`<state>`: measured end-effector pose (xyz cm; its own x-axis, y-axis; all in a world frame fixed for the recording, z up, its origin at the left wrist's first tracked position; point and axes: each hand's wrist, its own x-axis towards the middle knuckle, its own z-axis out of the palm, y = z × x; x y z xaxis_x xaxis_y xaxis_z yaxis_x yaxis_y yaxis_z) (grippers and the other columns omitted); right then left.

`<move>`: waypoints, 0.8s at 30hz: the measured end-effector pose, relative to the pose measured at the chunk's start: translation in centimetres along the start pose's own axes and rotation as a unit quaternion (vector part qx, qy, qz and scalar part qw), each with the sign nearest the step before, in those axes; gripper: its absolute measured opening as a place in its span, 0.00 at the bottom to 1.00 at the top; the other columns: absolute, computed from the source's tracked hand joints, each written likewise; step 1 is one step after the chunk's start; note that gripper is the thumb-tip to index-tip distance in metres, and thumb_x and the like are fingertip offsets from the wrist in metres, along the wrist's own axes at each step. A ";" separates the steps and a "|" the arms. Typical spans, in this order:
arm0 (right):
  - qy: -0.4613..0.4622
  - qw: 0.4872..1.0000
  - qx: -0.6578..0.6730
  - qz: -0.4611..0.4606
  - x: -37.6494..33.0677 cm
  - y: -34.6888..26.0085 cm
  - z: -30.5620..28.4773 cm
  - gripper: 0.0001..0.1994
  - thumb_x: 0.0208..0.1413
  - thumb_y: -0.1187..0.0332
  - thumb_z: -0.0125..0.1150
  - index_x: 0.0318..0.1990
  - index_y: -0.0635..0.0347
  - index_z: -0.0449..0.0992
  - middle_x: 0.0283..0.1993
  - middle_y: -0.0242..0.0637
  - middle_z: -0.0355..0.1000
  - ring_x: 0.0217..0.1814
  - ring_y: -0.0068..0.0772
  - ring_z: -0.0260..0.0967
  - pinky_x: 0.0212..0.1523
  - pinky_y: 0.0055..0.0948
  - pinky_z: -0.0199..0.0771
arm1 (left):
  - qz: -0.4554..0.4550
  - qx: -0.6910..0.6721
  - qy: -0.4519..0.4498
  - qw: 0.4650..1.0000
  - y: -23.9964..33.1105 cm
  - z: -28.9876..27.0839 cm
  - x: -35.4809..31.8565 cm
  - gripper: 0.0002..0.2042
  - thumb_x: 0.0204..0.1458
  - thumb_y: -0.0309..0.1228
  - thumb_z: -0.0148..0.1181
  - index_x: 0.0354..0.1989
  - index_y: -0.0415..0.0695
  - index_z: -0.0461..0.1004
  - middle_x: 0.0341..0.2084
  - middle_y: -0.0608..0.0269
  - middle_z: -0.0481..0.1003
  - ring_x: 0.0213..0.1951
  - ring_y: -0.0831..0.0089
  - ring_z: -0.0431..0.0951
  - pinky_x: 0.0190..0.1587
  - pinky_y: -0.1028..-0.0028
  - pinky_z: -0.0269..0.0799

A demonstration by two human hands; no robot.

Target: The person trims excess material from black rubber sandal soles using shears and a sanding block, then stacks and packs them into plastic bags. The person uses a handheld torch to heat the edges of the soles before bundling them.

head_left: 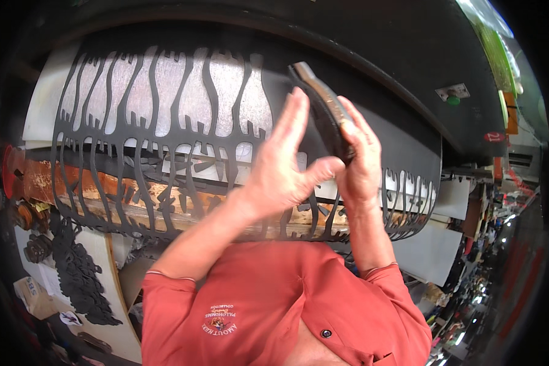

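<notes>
Right hand (361, 160) grips dark elongated block (328, 111) | left hand (279, 168) spread beside it, contact unclear | seems stiff, probably not fragile; best held by long edges

Rough-sided block (327, 119); matt sheet (402, 131); cloth shirt (256, 274).

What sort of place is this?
Likely a cutting workshop, perhaps for shoe-sole parts: a black sheet with rows of sole-like cutouts, a heap of black pieces at left, and a stack of dark pieces in the right hand.
</notes>
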<state>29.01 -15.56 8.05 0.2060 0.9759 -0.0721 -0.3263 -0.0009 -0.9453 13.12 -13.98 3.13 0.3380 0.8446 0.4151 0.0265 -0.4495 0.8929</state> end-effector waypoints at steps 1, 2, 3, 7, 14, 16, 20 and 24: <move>0.020 1.000 0.016 0.014 -0.7 0.8 0.4 0.25 0.66 0.69 0.58 0.67 0.73 0.67 0.61 0.43 0.74 0.60 0.28 0.72 0.63 0.27 0.70 | 0.001 -0.015 0.001 1.000 0.4 1.6 -0.3 0.48 0.61 0.48 0.65 0.75 0.28 0.45 0.75 0.31 0.45 0.77 0.46 0.48 0.75 0.59 0.48; 0.011 0.999 0.041 0.024 -1.3 1.4 0.7 0.27 0.67 0.67 0.56 0.69 0.74 0.64 0.62 0.43 0.73 0.63 0.28 0.70 0.65 0.27 0.67 | -0.014 -0.030 0.026 0.999 0.5 2.7 -0.6 0.44 0.63 0.45 0.63 0.75 0.28 0.46 0.75 0.31 0.46 0.76 0.46 0.49 0.75 0.59 0.49; 0.023 0.997 0.067 0.031 -1.7 1.9 1.0 0.29 0.69 0.64 0.54 0.71 0.74 0.60 0.64 0.45 0.72 0.64 0.29 0.69 0.66 0.27 0.64 | -0.022 -0.042 0.049 0.998 0.4 3.6 -0.9 0.41 0.65 0.42 0.60 0.75 0.28 0.47 0.74 0.30 0.48 0.76 0.45 0.50 0.75 0.59 0.51; 0.043 0.999 0.006 0.009 -2.9 2.6 1.0 0.30 0.70 0.59 0.50 0.71 0.74 0.60 0.66 0.45 0.69 0.66 0.29 0.66 0.67 0.26 0.62 | 0.016 0.006 0.114 0.993 -0.2 5.1 -1.5 0.26 0.67 0.29 0.54 0.70 0.28 0.60 0.69 0.28 0.60 0.71 0.38 0.60 0.71 0.57 0.61; 0.050 0.996 0.069 0.028 -3.0 2.5 1.2 0.25 0.71 0.65 0.48 0.70 0.71 0.60 0.66 0.45 0.70 0.66 0.31 0.69 0.69 0.31 0.67 | -0.004 0.030 0.205 0.978 -0.7 4.6 -0.6 0.12 0.67 0.24 0.50 0.52 0.33 0.76 0.50 0.43 0.81 0.52 0.51 0.83 0.54 0.63 0.79; 0.047 0.993 0.093 0.047 -3.1 2.2 1.4 0.28 0.70 0.64 0.53 0.71 0.71 0.59 0.62 0.40 0.70 0.62 0.25 0.68 0.64 0.27 0.67 | -0.036 0.005 0.201 0.979 -0.3 4.4 -0.7 0.12 0.67 0.24 0.50 0.52 0.33 0.77 0.50 0.43 0.81 0.51 0.51 0.84 0.53 0.64 0.80; 0.047 0.993 0.092 0.057 -3.1 1.8 1.3 0.27 0.70 0.65 0.52 0.71 0.71 0.59 0.62 0.40 0.72 0.61 0.26 0.71 0.64 0.29 0.69 | -0.106 -0.048 0.203 0.972 0.2 3.7 -0.8 0.14 0.71 0.28 0.46 0.50 0.33 0.77 0.47 0.53 0.83 0.44 0.70 0.84 0.49 0.73 0.78; 0.050 0.992 0.093 0.063 -2.9 1.7 0.4 0.25 0.71 0.64 0.50 0.70 0.70 0.62 0.64 0.42 0.72 0.62 0.30 0.73 0.65 0.36 0.74 | -0.171 -0.155 0.210 0.950 -0.6 2.8 -1.0 0.17 0.74 0.38 0.44 0.44 0.39 0.77 0.33 0.69 0.79 0.32 0.87 0.76 0.33 0.84 0.72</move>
<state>27.51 -18.26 6.75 0.2395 0.9443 -0.2256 -0.5185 -0.0720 -0.8520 15.40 -15.41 1.69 -0.0468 0.9967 0.0662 -0.2324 -0.0754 0.9697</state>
